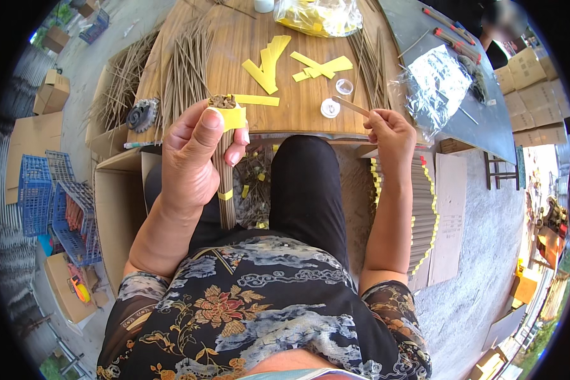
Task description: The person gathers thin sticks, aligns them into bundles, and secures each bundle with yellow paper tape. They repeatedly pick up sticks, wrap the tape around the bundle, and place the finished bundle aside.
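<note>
My left hand [193, 155] grips an upright bundle of thin brown sticks [223, 190] in front of my chest. The thumb presses a yellow paper strip [233, 118] around the bundle's top end, and a second yellow band sits lower down the bundle. My right hand [389, 133] holds a flat wooden stick [351, 106] whose tip points toward two small round clear lids [330, 107] on the wooden table [234, 50]. Loose yellow paper strips [269, 66] lie on the table beyond both hands.
Loose brown sticks [183, 69] are heaped on the table's left and right parts. A plastic bag of yellow strips [320, 16] sits at the far edge. Banded stick bundles [421, 209] are stacked right of my knee. Blue crates [60, 209] and cardboard boxes stand at left.
</note>
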Tool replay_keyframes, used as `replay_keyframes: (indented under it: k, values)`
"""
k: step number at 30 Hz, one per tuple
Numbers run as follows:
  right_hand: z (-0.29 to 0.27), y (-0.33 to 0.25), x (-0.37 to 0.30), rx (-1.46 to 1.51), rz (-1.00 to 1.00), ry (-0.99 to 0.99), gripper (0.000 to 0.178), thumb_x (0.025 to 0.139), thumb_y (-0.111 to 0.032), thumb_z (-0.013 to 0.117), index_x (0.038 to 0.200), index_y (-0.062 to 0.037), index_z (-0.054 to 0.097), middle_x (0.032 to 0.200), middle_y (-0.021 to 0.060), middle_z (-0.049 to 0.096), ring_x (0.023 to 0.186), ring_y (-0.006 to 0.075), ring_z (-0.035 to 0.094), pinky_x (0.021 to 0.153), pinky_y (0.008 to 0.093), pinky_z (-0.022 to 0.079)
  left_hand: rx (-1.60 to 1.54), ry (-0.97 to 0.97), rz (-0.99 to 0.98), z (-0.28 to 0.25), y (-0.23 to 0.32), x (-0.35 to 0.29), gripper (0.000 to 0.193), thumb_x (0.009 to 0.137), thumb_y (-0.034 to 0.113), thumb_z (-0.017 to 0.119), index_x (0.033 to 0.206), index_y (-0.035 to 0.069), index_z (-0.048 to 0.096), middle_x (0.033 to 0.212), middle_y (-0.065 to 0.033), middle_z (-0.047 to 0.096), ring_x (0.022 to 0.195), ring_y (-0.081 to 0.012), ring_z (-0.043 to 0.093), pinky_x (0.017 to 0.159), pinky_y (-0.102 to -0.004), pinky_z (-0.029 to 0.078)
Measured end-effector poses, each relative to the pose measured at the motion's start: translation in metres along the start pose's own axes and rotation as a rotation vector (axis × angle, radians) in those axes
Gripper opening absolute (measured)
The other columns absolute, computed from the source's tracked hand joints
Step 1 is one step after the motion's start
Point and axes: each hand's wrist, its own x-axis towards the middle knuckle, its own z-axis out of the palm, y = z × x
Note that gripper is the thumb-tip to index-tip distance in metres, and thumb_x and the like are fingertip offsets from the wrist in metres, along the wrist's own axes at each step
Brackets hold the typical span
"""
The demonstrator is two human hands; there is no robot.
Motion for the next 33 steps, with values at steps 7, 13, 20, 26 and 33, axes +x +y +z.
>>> replay_keyframes:
  k: [7, 13, 20, 26, 33]
  values:
    - [0.004, -0.03, -0.043, 0.922, 0.126, -0.315, 0.012, 0.085, -0.007, 0.051, 0.083, 0.003, 0.056, 0.062, 0.0062, 0.054, 0.048, 0.0087, 0.044, 0.045, 0.0223, 0.038, -0.173, -0.083, -0.012, -0.006, 0.001, 0.0, 0.029, 0.09, 0.029, 0.049, 0.091, 0.0, 0.056, 0.081, -0.0119, 0.056, 0.059, -0.0124, 0.046, 0.053, -0.0217, 0.038]
    - [0.043, -0.067, -0.07, 1.055, 0.141, -0.526, 0.012, 0.087, -0.007, 0.05, 0.083, 0.0017, 0.057, 0.063, 0.0063, 0.054, 0.048, 0.0096, 0.043, 0.045, 0.0241, 0.039, -0.22, -0.142, 0.054, -0.007, 0.014, -0.009, 0.029, 0.09, 0.028, 0.047, 0.092, 0.001, 0.057, 0.082, -0.0119, 0.058, 0.056, -0.0118, 0.046, 0.052, -0.0217, 0.039]
    - [0.065, -0.082, -0.089, 1.084, 0.223, -0.693, 0.01, 0.086, -0.008, 0.052, 0.085, -0.0002, 0.058, 0.064, 0.0051, 0.056, 0.048, 0.0097, 0.045, 0.046, 0.0241, 0.039, -0.257, -0.139, 0.089, -0.008, 0.023, -0.024, 0.029, 0.09, 0.028, 0.049, 0.093, 0.001, 0.058, 0.083, -0.0108, 0.059, 0.056, -0.0123, 0.047, 0.05, -0.0228, 0.038]
    - [0.076, -0.089, -0.1, 1.086, 0.19, -0.729, 0.01, 0.086, -0.009, 0.053, 0.086, -0.0001, 0.057, 0.064, 0.0055, 0.056, 0.05, 0.01, 0.047, 0.047, 0.0234, 0.04, -0.321, -0.146, 0.122, -0.008, 0.024, -0.031, 0.025, 0.089, 0.025, 0.051, 0.096, 0.002, 0.058, 0.088, -0.0113, 0.059, 0.057, -0.0135, 0.048, 0.051, -0.0236, 0.039]
    - [0.08, -0.091, -0.107, 1.04, 0.144, -0.731, 0.01, 0.087, -0.008, 0.052, 0.086, 0.0003, 0.057, 0.066, 0.0068, 0.057, 0.051, 0.0104, 0.048, 0.048, 0.023, 0.043, -0.328, -0.15, 0.13, -0.011, 0.029, -0.034, 0.026, 0.089, 0.025, 0.05, 0.095, 0.002, 0.057, 0.087, -0.0109, 0.059, 0.057, -0.0132, 0.049, 0.051, -0.0236, 0.039]
